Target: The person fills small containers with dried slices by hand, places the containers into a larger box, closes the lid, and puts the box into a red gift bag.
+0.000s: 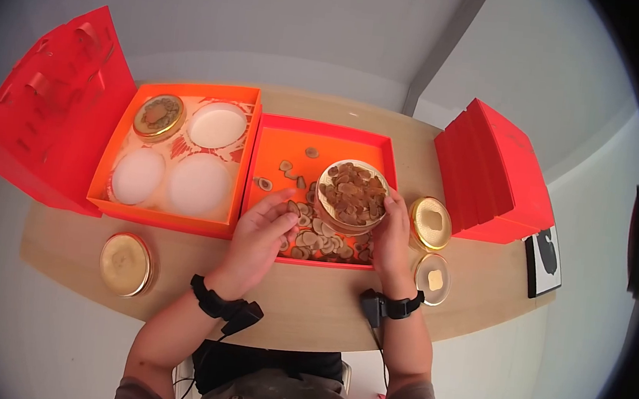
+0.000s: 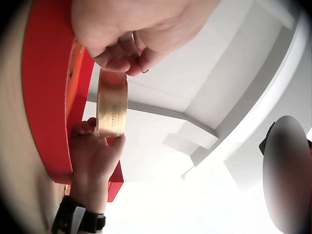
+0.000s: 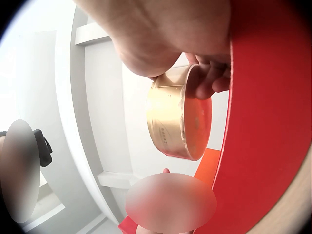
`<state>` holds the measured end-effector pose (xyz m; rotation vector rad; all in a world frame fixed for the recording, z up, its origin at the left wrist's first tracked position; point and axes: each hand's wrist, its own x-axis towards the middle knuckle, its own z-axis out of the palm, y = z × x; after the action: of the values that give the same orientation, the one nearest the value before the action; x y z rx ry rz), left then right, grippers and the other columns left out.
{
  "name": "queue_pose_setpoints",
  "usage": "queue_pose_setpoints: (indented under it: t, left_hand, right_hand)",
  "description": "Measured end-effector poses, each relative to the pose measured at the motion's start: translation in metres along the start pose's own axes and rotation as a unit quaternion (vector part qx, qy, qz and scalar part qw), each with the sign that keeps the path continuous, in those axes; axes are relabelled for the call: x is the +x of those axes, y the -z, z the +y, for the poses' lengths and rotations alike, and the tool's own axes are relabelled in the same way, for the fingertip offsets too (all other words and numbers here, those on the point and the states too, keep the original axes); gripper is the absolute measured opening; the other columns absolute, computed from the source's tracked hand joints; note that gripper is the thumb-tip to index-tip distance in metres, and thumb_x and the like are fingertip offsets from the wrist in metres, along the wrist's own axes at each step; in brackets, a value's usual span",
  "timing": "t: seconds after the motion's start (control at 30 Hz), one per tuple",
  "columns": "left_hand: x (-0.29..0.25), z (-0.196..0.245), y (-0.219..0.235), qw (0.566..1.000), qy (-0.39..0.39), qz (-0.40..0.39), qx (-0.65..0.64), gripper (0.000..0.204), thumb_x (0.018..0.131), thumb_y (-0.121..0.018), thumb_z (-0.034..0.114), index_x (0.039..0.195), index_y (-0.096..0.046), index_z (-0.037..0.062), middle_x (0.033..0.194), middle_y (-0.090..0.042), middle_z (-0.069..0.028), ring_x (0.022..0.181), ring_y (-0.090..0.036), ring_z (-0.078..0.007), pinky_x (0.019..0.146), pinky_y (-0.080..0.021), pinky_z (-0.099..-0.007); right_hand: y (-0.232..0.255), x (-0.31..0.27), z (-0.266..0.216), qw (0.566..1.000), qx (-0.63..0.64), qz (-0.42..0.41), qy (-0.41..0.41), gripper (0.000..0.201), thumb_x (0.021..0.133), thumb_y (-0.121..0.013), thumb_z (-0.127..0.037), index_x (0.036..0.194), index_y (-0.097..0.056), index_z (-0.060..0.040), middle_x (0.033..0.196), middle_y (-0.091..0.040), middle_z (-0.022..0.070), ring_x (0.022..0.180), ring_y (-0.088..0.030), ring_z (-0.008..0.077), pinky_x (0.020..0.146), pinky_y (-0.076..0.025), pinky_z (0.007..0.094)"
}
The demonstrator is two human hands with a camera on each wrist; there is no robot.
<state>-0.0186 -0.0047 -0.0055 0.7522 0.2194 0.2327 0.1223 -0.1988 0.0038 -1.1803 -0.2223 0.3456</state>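
My right hand grips a round gold tin by its side, over the shallow orange-lined box; brown slices fill its top. In the right wrist view, the fingers of this hand curl round the underside of the tin. Just left of the tin, my left hand pinches a small slice between thumb and fingertips. The left wrist view has these fingertips of my left hand close to the tin. Paler slices lie loose in the box below.
To the left, an orange box has round recesses, one holding a tin. A red bag stands beyond it. Another tin is at the front left. Two round gold pieces and red boxes are on the right.
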Motion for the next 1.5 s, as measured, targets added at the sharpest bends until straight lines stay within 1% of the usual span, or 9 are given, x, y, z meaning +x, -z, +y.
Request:
queue_pose_setpoints:
  t: [0.1, 0.27, 0.4, 1.07, 1.13, 1.3, 1.43, 1.47, 1.5]
  left_hand:
    - [0.001, -0.004, 0.001, 1.0, 0.002, 0.004, 0.007, 0.023, 0.1, -0.061, 0.004, 0.123, -0.062, 0.0049, 0.106, -0.064, -0.0023, 0.088, -0.059, -0.0123, 0.078, -0.047, -0.0265]
    - [0.004, -0.005, 0.004, 0.999, -0.009, 0.006, -0.042, 0.014, 0.103, -0.058, 0.008, 0.116, -0.062, 0.007, 0.107, -0.064, -0.004, 0.087, -0.057, -0.011, 0.08, -0.047, -0.0268]
    - [0.007, -0.008, 0.009, 0.999, -0.007, 0.0, -0.054, 0.016, 0.103, -0.059, 0.01, 0.118, -0.061, 0.0052, 0.108, -0.064, -0.0041, 0.088, -0.058, -0.0115, 0.082, -0.048, -0.029]
    - [0.006, -0.007, 0.005, 0.999, -0.011, 0.004, -0.044, 0.009, 0.103, -0.06, 0.007, 0.11, -0.064, 0.0031, 0.098, -0.061, -0.0048, 0.083, -0.053, -0.0107, 0.075, -0.044, -0.0262]
    - [0.004, -0.006, 0.001, 0.999, -0.006, 0.018, -0.039, 0.01, 0.103, -0.059, 0.007, 0.11, -0.064, 0.0033, 0.099, -0.062, -0.005, 0.084, -0.054, -0.0106, 0.076, -0.044, -0.0263]
    - [0.004, -0.003, -0.001, 0.999, 0.001, 0.032, -0.044, 0.01, 0.102, -0.059, 0.005, 0.111, -0.064, 0.0036, 0.103, -0.062, -0.0048, 0.087, -0.056, -0.0105, 0.077, -0.045, -0.0266]
    - [0.003, -0.003, 0.002, 0.998, -0.01, 0.003, -0.057, 0.011, 0.1, -0.06, 0.003, 0.111, -0.064, 0.0041, 0.104, -0.064, -0.0049, 0.086, -0.057, -0.0119, 0.077, -0.045, -0.0268]
    - [0.003, -0.003, 0.001, 0.998, -0.015, -0.004, -0.061, 0.011, 0.1, -0.061, 0.004, 0.11, -0.064, 0.0038, 0.103, -0.065, -0.0049, 0.086, -0.057, -0.0124, 0.078, -0.046, -0.0268]
    - [0.003, -0.003, 0.002, 0.998, -0.016, -0.003, -0.061, 0.011, 0.1, -0.061, 0.004, 0.11, -0.064, 0.0038, 0.103, -0.065, -0.0049, 0.086, -0.057, -0.0124, 0.078, -0.046, -0.0268]
  right_hand:
    - [-0.002, -0.002, -0.002, 1.0, 0.003, 0.003, -0.006, 0.035, 0.107, -0.047, -0.023, 0.135, -0.05, -0.0025, 0.129, -0.061, 0.009, 0.121, -0.059, 0.018, 0.103, -0.049, 0.0351]
    - [-0.003, -0.003, -0.003, 1.0, -0.002, 0.005, 0.001, 0.035, 0.107, -0.046, -0.023, 0.135, -0.05, -0.0022, 0.129, -0.061, 0.0088, 0.12, -0.06, 0.0178, 0.103, -0.049, 0.0349]
    - [-0.003, -0.002, -0.003, 1.0, 0.004, -0.004, -0.001, 0.035, 0.107, -0.047, -0.023, 0.134, -0.051, -0.0018, 0.128, -0.061, 0.0091, 0.119, -0.06, 0.0173, 0.102, -0.049, 0.0344]
    - [-0.002, -0.003, -0.006, 1.0, 0.007, 0.001, -0.02, 0.035, 0.107, -0.046, -0.022, 0.136, -0.048, -0.0031, 0.13, -0.06, 0.0097, 0.122, -0.06, 0.0191, 0.103, -0.05, 0.036]
    - [-0.004, -0.004, -0.008, 1.0, -0.011, 0.0, -0.025, 0.038, 0.107, -0.041, -0.023, 0.137, -0.048, 0.0003, 0.137, -0.058, 0.0132, 0.131, -0.054, 0.0214, 0.112, -0.042, 0.0392]
    - [-0.003, -0.004, -0.007, 1.0, -0.013, 0.003, -0.026, 0.039, 0.107, -0.041, -0.023, 0.138, -0.048, 0.0005, 0.137, -0.057, 0.0132, 0.13, -0.054, 0.0213, 0.112, -0.042, 0.039]
    - [-0.001, -0.003, -0.006, 1.0, -0.019, -0.002, -0.02, 0.039, 0.107, -0.041, -0.023, 0.138, -0.048, 0.0007, 0.138, -0.057, 0.0134, 0.131, -0.054, 0.0216, 0.112, -0.042, 0.0391]
    - [0.0, -0.002, -0.005, 1.0, -0.019, -0.004, -0.021, 0.039, 0.107, -0.041, -0.023, 0.138, -0.048, 0.0007, 0.138, -0.057, 0.0134, 0.131, -0.054, 0.0216, 0.112, -0.042, 0.0391]
    - [0.001, -0.002, -0.005, 1.0, -0.022, -0.003, -0.014, 0.038, 0.107, -0.045, -0.024, 0.137, -0.048, -0.0013, 0.132, -0.059, 0.0112, 0.124, -0.058, 0.0197, 0.104, -0.048, 0.0362]
